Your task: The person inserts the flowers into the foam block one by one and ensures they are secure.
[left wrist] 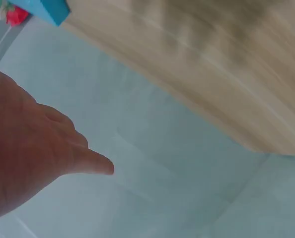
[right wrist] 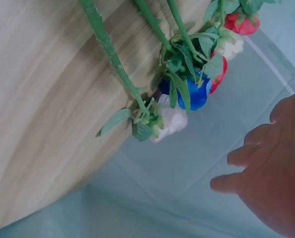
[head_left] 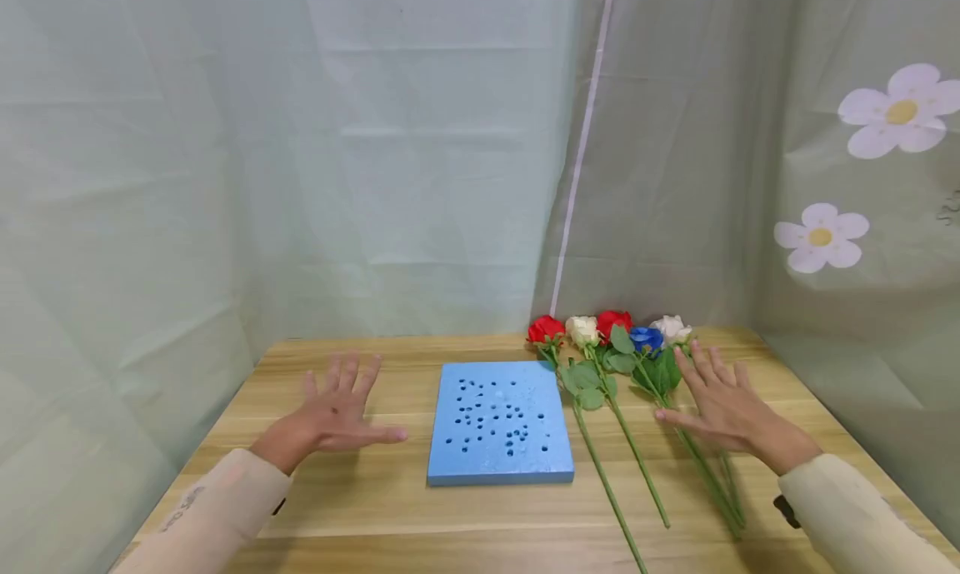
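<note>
Fingers spread, my left hand [head_left: 330, 416] hovers over the wooden table on the left, holding nothing. To its right lies a blue foam block [head_left: 498, 466] with many small holes in its top. My right hand [head_left: 723, 407] is also spread and holds nothing; in the head view it overlaps the stems of the right-hand roses. Several artificial roses lie side by side, blooms toward the back: a red rose [head_left: 546, 330], a cream rose [head_left: 582, 331], another red rose [head_left: 614, 325], a blue rose [right wrist: 194, 93] and a pale pink rose [right wrist: 170, 118].
The wooden table [head_left: 360, 524] ends at the back against a pale green curtain [head_left: 420, 182]. A grey-green curtain with printed white flowers [head_left: 900, 112] hangs at the right. The long green stems [head_left: 607, 491] reach toward the table's front.
</note>
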